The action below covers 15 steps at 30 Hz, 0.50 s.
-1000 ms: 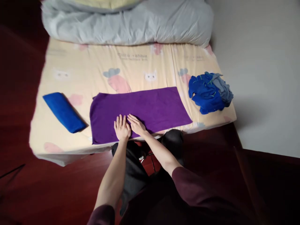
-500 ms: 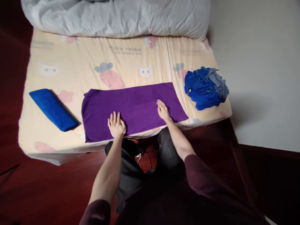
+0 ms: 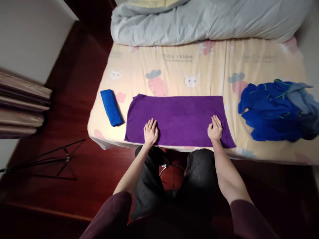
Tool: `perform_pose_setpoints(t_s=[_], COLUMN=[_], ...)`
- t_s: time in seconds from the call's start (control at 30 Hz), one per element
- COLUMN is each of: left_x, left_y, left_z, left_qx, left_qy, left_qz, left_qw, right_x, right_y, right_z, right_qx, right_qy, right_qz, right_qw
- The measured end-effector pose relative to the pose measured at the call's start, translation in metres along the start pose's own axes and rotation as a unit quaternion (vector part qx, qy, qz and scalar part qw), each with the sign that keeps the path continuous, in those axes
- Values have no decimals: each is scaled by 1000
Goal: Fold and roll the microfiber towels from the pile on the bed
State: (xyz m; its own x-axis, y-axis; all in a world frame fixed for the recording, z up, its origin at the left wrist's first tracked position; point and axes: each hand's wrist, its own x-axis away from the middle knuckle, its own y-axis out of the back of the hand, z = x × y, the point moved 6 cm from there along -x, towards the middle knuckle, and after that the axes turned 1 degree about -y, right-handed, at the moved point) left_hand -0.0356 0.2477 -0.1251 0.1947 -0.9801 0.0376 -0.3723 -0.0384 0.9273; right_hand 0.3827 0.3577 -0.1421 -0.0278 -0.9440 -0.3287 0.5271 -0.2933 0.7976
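Note:
A purple towel lies spread as a long rectangle along the near edge of the bed. Palm down on its left part rests my left hand, fingers stretched out. Near the towel's right end, my right hand lies on the cloth with its fingers extended close together. Neither hand grips anything. To the left of the towel is a folded blue towel, a compact narrow bundle. A crumpled heap of blue cloths sits to the right, with a grey-blue cloth on its right side.
The bed carries a yellow sheet with rabbit and carrot prints. A grey quilt is bunched along the far side. On the floor at left stand black tripod legs, below a striped curtain.
The view has swung left, bringing the curtain and tripod legs in. My hands have slid farther apart over the purple towel, the right one closer to its right end.

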Motion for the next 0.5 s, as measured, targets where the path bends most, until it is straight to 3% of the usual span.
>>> perform_pose_setpoints(t_s=[0.1,0.23,0.27,0.37,0.43,0.5], left_x=[-39,-134,-159,-217,-236,-244], left_y=[31,100,111,121,115,107], left_z=[27,82,93,117,128,133], left_qx=[9,-33,-50,-79,-93,-103], left_qy=[-8,19,17,-1,0,3], left_qz=[12,-80,-75,21,96,130], left_qw=[1000,996,996,997,991,986], right_x=[1,3,3,3,3,3], right_y=[-3,-4,-4,-4,-2,-1], right_z=[-5,-7,-7,-6,-4,-2], right_qx=[-6,-13,-14,-18,-19,-20], right_qy=[18,31,34,37,34,30], right_qz=[-26,-43,-43,-42,-40,-35], right_qw=[999,999,998,998,998,999])
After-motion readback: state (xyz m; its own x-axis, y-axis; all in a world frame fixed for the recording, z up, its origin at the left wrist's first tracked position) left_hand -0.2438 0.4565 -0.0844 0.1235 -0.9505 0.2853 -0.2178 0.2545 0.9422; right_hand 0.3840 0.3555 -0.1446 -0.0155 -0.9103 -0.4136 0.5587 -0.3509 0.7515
